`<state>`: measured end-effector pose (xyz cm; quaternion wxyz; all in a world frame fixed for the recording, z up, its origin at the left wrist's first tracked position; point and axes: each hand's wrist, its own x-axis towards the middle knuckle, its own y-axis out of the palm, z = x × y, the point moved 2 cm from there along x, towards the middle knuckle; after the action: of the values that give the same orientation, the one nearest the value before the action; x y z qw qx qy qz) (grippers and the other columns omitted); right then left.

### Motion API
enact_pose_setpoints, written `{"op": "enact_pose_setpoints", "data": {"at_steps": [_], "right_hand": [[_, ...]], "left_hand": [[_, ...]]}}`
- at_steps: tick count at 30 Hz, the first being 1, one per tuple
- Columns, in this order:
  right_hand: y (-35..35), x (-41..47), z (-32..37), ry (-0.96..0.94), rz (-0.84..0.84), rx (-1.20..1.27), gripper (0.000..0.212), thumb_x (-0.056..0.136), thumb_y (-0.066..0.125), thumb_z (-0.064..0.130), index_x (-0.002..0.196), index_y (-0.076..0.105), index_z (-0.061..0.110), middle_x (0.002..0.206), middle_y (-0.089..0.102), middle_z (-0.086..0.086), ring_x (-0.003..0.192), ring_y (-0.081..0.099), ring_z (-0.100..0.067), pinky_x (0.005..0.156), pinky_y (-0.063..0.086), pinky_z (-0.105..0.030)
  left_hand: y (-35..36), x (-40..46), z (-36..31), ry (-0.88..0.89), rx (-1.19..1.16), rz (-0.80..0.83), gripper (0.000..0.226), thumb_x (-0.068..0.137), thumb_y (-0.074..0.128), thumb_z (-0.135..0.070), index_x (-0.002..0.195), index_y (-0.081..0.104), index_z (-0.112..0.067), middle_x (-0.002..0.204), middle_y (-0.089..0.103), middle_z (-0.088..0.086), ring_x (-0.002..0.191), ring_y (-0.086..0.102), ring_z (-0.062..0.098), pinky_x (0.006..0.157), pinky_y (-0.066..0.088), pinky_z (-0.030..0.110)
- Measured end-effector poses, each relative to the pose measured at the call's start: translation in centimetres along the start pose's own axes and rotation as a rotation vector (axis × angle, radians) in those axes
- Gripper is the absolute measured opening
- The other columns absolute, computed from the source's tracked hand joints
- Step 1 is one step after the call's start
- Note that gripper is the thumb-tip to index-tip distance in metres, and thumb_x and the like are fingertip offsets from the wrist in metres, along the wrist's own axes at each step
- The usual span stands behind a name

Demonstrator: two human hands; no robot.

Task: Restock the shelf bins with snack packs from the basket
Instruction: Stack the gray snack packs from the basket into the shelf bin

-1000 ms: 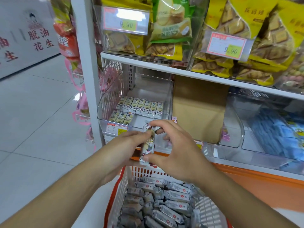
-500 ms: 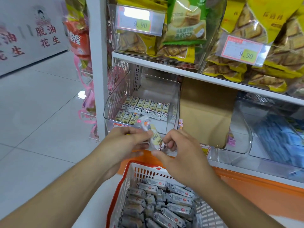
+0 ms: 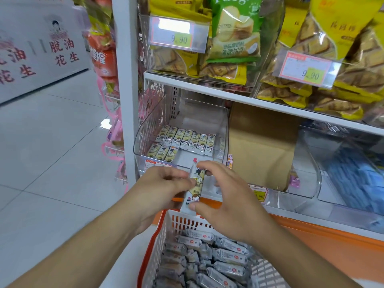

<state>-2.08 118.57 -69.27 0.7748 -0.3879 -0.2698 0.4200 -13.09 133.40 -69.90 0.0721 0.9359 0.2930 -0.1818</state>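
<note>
- We hold one snack pack [image 3: 194, 187] upright between both hands, just in front of the clear bin [image 3: 225, 134] and above the far rim of the basket [image 3: 154, 242].
- Our left hand [image 3: 160, 190] pinches its side; the fingers [image 3: 204, 164] and thumb of our right hand [image 3: 230, 202] pinch its top and bottom ends.
- The wrapper looks slick, so a light end-to-end pinch could let it slip back into the basket.
- The bin already holds two neat rows of packs [image 3: 185, 140]; a careless drop could knock them askew.
- We might clip the bin's front lip on the way in, though its clear edge is hard to make out.
</note>
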Motion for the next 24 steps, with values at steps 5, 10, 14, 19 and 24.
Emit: {"op": "enact_pose_setpoints", "data": {"at_steps": [5,10,14,19,24], "right_hand": [[-1.5,2.3,0.7,0.038,-0.098,0.003,0.077,0.083,0.083,0.053,0.146,0.038,0.05,0.141,0.046,0.029,0.123,0.045,0.002,0.104,0.042,-0.027],[-1.4,10.4,0.2,0.134,-0.181,0.042,0.066,0.081,0.087,0.047,0.134,0.049,0.036,0.123,0.058,0.015,0.114,0.057,-0.01,0.096,0.051,-0.034],[1.7,15.9,-1.4,0.222,-0.066,0.043,0.071,0.076,0.093,0.038,0.132,0.052,0.028,0.118,0.064,0.004,0.105,0.063,-0.019,0.095,0.055,-0.041],[5.1,18.3,-4.1,0.292,0.093,-0.053,0.08,0.072,0.096,0.034,0.136,0.051,0.021,0.13,0.063,-0.004,0.108,0.063,-0.022,0.096,0.056,-0.041],[6.5,18.9,-5.0,0.298,0.135,-0.017,0.091,0.076,0.094,0.03,0.151,0.046,0.013,0.151,0.053,-0.004,0.132,0.056,-0.021,0.094,0.042,-0.021]], "left_hand": [[-1.8,1.6,-1.0,0.191,0.242,-0.071,0.019,0.101,0.064,-0.035,0.112,0.073,-0.025,0.107,0.076,-0.005,0.101,0.072,0.015,0.091,0.057,0.036],[-6.0,4.3,-0.9,0.412,1.085,-0.209,0.059,0.107,0.04,-0.048,0.161,0.031,-0.026,0.166,0.029,-0.008,0.152,0.028,0.014,0.122,0.025,0.03],[-6.8,5.2,0.6,0.233,1.243,-0.099,0.074,0.106,0.029,-0.058,0.166,0.004,-0.021,0.173,0.001,-0.005,0.159,-0.001,0.014,0.129,0.01,0.043],[-6.9,5.5,0.4,0.248,1.224,-0.117,0.074,0.106,0.032,-0.058,0.165,0.011,-0.019,0.173,0.006,-0.005,0.159,-0.001,0.014,0.129,0.01,0.044],[-6.6,5.4,-0.2,0.282,1.173,-0.107,0.067,0.106,0.036,-0.055,0.159,0.027,-0.016,0.167,0.024,-0.003,0.155,0.01,0.013,0.125,0.011,0.031]]}}
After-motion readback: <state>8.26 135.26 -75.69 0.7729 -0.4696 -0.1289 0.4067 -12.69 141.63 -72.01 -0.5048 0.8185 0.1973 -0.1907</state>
